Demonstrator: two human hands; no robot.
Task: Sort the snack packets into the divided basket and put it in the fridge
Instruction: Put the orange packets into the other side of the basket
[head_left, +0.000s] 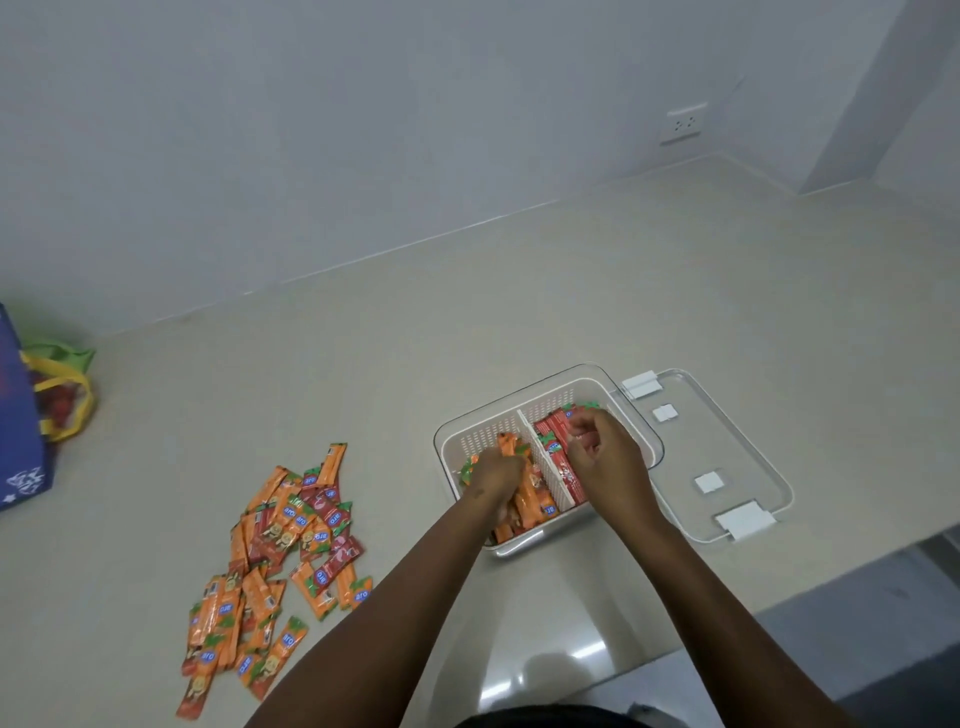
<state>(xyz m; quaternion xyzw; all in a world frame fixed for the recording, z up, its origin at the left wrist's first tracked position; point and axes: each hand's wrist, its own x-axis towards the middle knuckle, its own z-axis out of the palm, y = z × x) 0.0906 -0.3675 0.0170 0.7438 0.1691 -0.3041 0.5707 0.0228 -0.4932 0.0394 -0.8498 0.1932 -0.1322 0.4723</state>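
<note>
A white divided basket sits on the beige counter, right of centre. Its left compartment holds orange snack packets and its right compartment holds red snack packets. My left hand is down in the left compartment, closed on orange packets. My right hand is in the right compartment, fingers curled on red packets. A loose pile of orange and red packets lies on the counter to the left of the basket.
The basket's clear lid with white clips lies upside down just right of the basket. A blue shopping bag with yellow handles stands at the far left. The counter edge runs along the lower right. A wall socket is at the back.
</note>
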